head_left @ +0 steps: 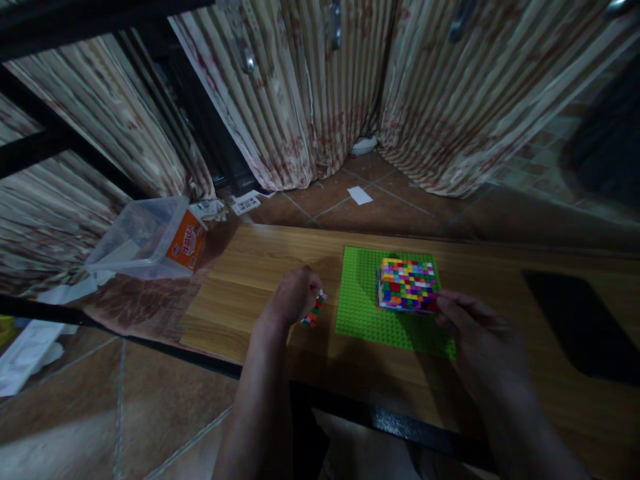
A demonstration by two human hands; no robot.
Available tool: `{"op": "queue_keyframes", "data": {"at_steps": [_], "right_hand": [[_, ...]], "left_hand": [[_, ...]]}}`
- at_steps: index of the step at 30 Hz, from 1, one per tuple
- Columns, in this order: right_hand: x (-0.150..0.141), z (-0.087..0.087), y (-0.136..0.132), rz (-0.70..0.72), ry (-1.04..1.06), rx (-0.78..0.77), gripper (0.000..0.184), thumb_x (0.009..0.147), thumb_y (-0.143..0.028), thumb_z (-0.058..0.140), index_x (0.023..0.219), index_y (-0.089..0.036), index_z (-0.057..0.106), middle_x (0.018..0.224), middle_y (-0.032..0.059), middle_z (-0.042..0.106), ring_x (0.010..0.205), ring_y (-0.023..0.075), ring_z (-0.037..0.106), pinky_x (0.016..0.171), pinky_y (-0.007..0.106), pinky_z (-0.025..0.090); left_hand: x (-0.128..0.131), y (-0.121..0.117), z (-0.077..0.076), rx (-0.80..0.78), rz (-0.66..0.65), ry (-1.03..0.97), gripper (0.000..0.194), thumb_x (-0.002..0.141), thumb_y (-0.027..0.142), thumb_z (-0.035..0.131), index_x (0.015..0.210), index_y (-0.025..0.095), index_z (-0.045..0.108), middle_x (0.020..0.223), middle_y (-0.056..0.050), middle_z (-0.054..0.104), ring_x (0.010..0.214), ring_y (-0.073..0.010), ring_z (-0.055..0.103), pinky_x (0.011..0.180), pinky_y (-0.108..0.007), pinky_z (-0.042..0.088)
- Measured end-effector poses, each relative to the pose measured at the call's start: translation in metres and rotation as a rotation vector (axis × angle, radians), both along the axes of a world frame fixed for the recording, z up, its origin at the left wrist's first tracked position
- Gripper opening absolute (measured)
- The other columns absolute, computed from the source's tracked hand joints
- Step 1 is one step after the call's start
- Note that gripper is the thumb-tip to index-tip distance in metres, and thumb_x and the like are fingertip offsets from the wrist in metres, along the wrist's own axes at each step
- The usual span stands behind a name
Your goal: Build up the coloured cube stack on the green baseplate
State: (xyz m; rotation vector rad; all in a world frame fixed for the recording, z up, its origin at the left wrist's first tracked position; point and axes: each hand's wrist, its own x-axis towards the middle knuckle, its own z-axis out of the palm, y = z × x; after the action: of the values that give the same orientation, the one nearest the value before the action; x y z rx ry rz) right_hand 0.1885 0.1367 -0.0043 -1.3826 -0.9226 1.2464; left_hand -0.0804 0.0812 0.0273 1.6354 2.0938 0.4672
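Note:
A block of small multicoloured toy bricks (406, 283) stands on the green baseplate (357, 300), right of its middle. My right hand (483, 333) is at the block's right front corner, thumb and index finger pinched. A small dark red brick shows at those fingertips; whether it is joined to the block cannot be made out. Left of the baseplate, my left hand (293, 297) is closed, palm hidden. A short strip of coloured toy bricks (315, 311) reaches from its fingertips toward me, just above or on the tabletop.
The wooden tabletop (230, 280) carries a flat black object (583, 323) at the right. On the left stands a clear plastic bin (145, 247) with an orange label. Papers (360, 195) lie on the tiled floor beyond the table, before striped curtains (300, 100).

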Motion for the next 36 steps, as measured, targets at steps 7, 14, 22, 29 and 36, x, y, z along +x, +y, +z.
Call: {"op": "queue_keyframes", "data": {"at_steps": [7,14,22,29,36], "right_hand": [[-0.002,0.006,-0.004,-0.032,-0.136,0.147,0.02,0.067,-0.035,0.082,0.081,-0.022,0.077,0.075,-0.0004,0.071,0.066,0.0119,0.06,0.062,0.024,0.048],[-0.017,0.023,-0.027,0.22,-0.332,0.547,0.01,0.088,-0.03,0.07,0.096,-0.027,0.076,0.093,0.0007,0.074,0.087,0.0158,0.068,0.079,0.028,0.054],[-0.013,0.039,-0.032,0.6,-0.385,0.658,0.035,0.101,-0.023,0.049,0.13,-0.037,0.063,0.123,0.0015,0.067,0.116,0.0168,0.062,0.097,0.032,0.052],[-0.009,0.041,-0.032,0.599,-0.286,0.582,0.026,0.098,-0.027,0.056,0.117,-0.036,0.072,0.114,0.0026,0.067,0.111,0.0172,0.063,0.092,0.03,0.054],[0.003,0.033,-0.018,0.295,-0.202,0.447,0.009,0.085,-0.033,0.072,0.09,-0.027,0.078,0.094,0.003,0.073,0.089,0.0189,0.068,0.077,0.031,0.056]], "left_hand": [[0.0,0.003,0.005,0.175,-0.007,-0.281,0.016,0.086,0.015,0.057,0.083,0.015,0.073,0.075,-0.003,0.072,0.069,-0.0152,0.065,0.067,-0.025,0.048],[0.045,0.01,0.011,0.267,-0.059,-0.963,0.015,0.083,0.026,0.072,0.095,0.016,0.074,0.083,-0.003,0.075,0.077,-0.015,0.07,0.075,-0.027,0.054],[0.074,0.012,0.022,0.024,-0.197,-1.383,0.034,0.078,0.022,0.08,0.109,0.017,0.068,0.085,-0.002,0.075,0.071,-0.0117,0.07,0.072,-0.025,0.056],[0.082,0.013,0.021,-0.004,-0.183,-1.367,0.041,0.078,0.029,0.08,0.113,0.018,0.064,0.078,-0.001,0.073,0.064,-0.0126,0.068,0.067,-0.027,0.056],[0.08,0.019,0.017,0.139,-0.098,-1.152,0.031,0.085,0.038,0.07,0.106,0.015,0.068,0.073,-0.002,0.069,0.065,-0.0132,0.066,0.069,-0.029,0.054]]}}
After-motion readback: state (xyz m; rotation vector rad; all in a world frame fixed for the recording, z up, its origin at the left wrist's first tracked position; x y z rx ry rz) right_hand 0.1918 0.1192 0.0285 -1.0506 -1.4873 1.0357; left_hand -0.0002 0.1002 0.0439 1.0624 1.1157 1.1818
